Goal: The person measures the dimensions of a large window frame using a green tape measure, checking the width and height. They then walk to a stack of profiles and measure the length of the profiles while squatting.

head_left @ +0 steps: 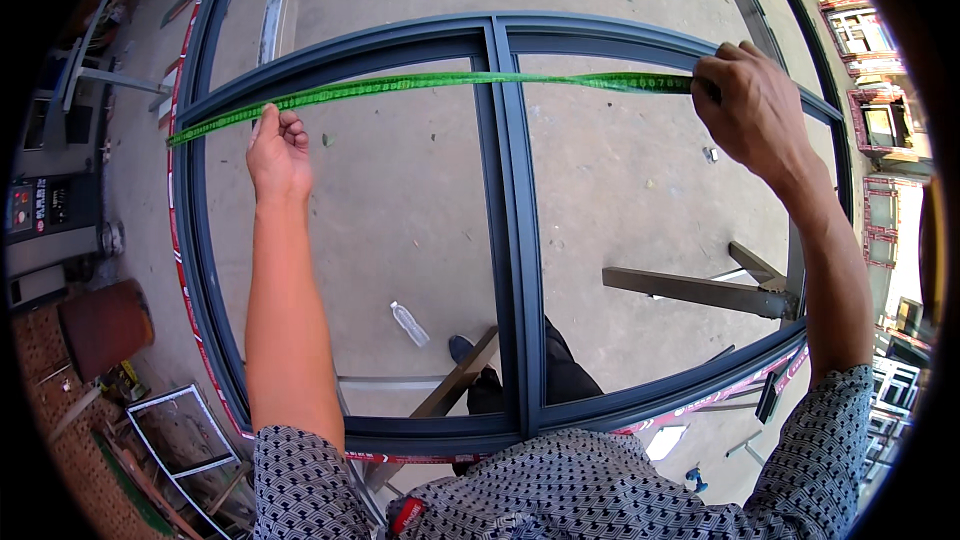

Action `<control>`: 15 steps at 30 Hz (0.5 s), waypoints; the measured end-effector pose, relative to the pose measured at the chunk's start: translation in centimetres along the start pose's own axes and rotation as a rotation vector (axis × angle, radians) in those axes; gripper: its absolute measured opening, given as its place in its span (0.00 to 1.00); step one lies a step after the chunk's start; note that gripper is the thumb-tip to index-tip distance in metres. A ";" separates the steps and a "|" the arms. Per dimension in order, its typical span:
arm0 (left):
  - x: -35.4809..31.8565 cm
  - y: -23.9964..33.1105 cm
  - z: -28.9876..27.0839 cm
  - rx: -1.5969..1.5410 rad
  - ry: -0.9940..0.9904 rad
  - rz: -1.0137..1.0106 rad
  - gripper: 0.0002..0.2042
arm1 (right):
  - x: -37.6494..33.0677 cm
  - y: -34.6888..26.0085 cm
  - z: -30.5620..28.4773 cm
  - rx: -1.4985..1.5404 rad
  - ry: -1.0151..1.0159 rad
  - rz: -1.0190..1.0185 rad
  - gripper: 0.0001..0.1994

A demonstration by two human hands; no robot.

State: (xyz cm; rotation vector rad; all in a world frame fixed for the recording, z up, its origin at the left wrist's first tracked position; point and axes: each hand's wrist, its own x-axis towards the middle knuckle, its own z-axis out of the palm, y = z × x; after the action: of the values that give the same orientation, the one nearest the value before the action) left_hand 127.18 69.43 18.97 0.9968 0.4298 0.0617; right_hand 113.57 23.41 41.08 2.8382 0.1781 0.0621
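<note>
I have the green tape measure (400,85), printed with dark numerals, across the blue-grey window frame (522,240), edged in lettered red-and-white film (700,405). My left hand (280,152) pinches it; my right hand (750,105) clenches it. A bottle (409,324) lies on the floor (400,210).

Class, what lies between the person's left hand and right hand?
In the head view, a green measuring tape spans the stretch between left hand and right hand, crossing in front of the dark frame's middle bar.
</note>
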 end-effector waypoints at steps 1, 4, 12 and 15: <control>-1.0 0.8 -0.5 -0.015 -0.011 0.013 0.08 | -1.6 0.1 -0.2 0.110 -0.010 0.009 0.08; -4.7 3.3 -2.1 -0.025 -0.042 0.057 0.08 | -5.9 -0.9 -0.6 0.362 -0.054 0.125 0.09; -14.7 11.1 -7.0 -0.006 -0.142 0.198 0.08 | -14.1 -5.8 -2.1 0.740 -0.062 0.155 0.07; -18.3 14.3 -7.9 0.023 -0.150 0.247 0.09 | -15.9 -7.9 -3.1 0.808 -0.049 0.148 0.07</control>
State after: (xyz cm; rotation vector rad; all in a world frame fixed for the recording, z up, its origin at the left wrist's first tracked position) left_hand 109.54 79.13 32.97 1.0655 0.1691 0.2034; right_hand 96.74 29.71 41.33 3.6505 -0.0357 -0.0660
